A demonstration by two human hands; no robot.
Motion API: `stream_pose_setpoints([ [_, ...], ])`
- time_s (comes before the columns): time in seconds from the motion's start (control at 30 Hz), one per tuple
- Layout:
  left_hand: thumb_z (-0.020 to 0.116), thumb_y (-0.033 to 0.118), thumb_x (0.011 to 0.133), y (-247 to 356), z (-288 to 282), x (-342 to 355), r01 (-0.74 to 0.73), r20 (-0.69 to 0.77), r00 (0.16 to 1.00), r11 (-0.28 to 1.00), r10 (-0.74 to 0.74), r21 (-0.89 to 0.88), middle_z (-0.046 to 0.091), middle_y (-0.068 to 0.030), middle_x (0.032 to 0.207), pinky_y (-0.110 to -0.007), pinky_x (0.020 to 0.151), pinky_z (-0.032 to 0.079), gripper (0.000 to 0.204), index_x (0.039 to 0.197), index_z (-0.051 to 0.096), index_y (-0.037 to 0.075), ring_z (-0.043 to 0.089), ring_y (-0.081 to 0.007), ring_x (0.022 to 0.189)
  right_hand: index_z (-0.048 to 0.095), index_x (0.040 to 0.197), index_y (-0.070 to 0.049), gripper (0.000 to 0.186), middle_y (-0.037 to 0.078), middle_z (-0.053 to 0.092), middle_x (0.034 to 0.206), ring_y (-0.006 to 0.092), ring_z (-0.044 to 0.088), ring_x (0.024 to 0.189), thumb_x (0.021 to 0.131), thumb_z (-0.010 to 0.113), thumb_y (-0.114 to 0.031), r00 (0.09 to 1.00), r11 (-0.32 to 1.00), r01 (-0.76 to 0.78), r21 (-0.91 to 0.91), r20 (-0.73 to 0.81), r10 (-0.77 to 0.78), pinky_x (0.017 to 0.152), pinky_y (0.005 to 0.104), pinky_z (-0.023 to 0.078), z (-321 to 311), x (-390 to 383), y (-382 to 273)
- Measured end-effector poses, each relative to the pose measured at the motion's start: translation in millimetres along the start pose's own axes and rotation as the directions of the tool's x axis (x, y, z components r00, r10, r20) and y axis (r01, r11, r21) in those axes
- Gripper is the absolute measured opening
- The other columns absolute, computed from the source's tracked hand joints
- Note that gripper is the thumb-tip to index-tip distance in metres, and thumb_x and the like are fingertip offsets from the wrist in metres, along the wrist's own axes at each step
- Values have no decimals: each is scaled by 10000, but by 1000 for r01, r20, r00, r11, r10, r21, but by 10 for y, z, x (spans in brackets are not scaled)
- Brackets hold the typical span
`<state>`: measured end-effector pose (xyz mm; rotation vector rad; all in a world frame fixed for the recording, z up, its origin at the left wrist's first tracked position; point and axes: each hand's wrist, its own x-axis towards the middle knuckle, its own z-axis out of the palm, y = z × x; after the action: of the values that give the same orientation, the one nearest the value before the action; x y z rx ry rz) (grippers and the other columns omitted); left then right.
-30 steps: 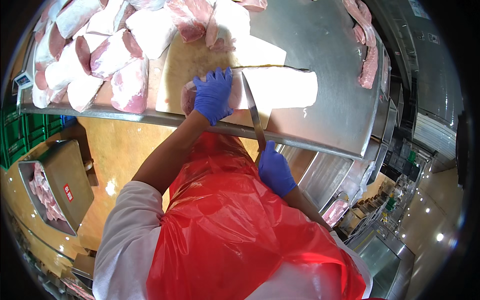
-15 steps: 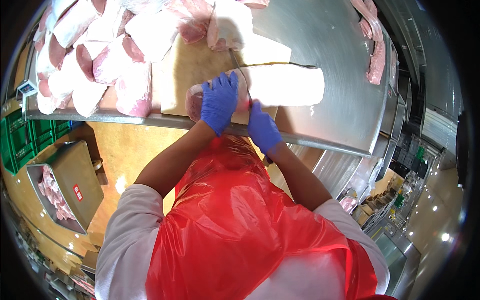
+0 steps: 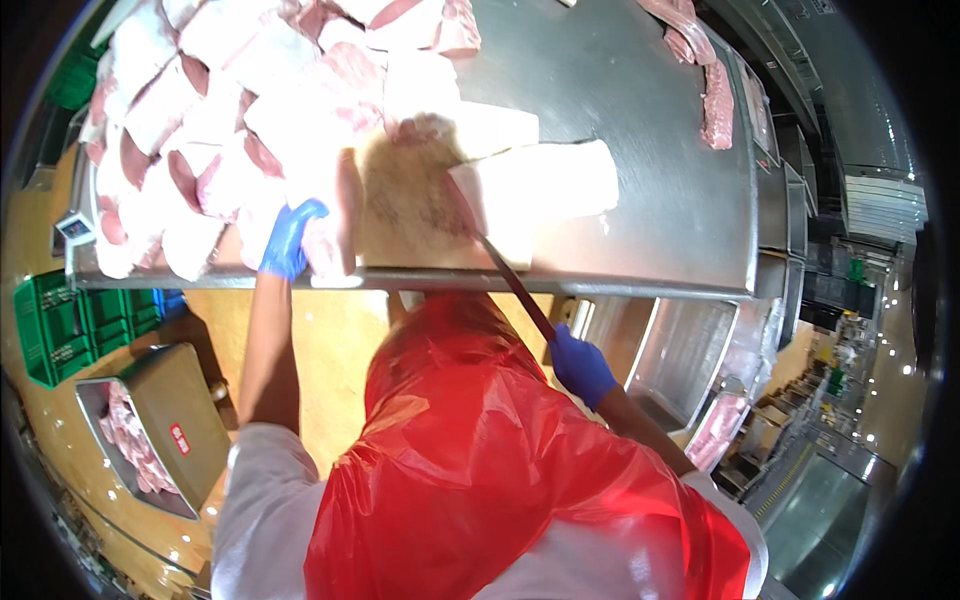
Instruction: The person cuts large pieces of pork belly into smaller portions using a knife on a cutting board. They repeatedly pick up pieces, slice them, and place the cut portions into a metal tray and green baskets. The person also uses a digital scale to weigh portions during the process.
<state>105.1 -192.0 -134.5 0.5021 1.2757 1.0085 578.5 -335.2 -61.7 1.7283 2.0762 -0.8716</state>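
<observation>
My left hand (image 3: 289,240), in a blue glove, is closed on a cut piece of meat (image 3: 345,215) by the table's front edge, beside the pile of similar pieces (image 3: 205,130). My blue-gloved right hand (image 3: 582,368) is wrapped round the handle of a long knife and is in front of the table edge. The knife blade (image 3: 512,283) points up and left over the board, its tip near the cut end of a long pale slab of meat (image 3: 545,185). That slab lies across the right part of a stained cutting board (image 3: 405,225); glare hides its surface detail.
The steel table (image 3: 660,230) extends to the right, with narrow meat strips (image 3: 715,105) at its far right. Below on the left stand green crates (image 3: 60,325) and a metal bin (image 3: 185,430) of meat pieces. A metal tray (image 3: 690,350) sits under the table's right side.
The end piece has come away from the slab, and my left hand has moved left with it to the pile. My right hand has drawn the knife back toward me and right.
</observation>
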Motion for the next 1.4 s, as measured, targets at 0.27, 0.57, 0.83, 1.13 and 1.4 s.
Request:
stream_pose_setpoints([
  [0.27,731,157,758,1557,-694,-328,-420,-392,873,853,288,-310,625,-73,801,-328,621,548,310,1037,645,54,611,-214,665,446,1055,-22,218,320,616,804,543,587,780,1001,490,-229,936,956,32,290,-345,74,624,620,424,263,225,-150],
  [0.57,657,577,762,3162,-1641,445,147,-597,285,581,750,801,341,-364,1472,-562,1104,344,1045,1567,175,117,337,-506,1375,495,1059,-8,204,254,672,856,461,663,800,987,539,-193,835,912,-9,409,-499,232,638,540,493,121,178,333],
  [0.83,435,573,915,3132,-2610,1034,428,-414,557,179,720,886,588,-288,1275,-556,1018,440,645,1291,595,73,594,-430,1166,536,1118,19,251,228,702,874,415,690,787,982,541,-191,768,829,-139,541,-470,435,675,495,525,540,-142,624],
  [1.13,830,374,704,-244,2560,286,-736,681,533,-121,502,666,417,-289,1427,-591,1060,351,978,1470,313,55,425,-438,1317,470,1032,-26,189,264,656,822,492,623,750,992,560,-188,691,847,-69,528,-587,422,580,527,475,66,233,571],
  [1.4,859,388,593,-198,3273,649,-538,580,809,-277,95,796,508,-301,1271,-631,957,435,1229,1573,161,138,527,-468,1184,468,998,-22,178,232,646,773,468,632,730,997,554,-178,686,682,-78,728,-457,566,581,489,481,245,42,560],
])
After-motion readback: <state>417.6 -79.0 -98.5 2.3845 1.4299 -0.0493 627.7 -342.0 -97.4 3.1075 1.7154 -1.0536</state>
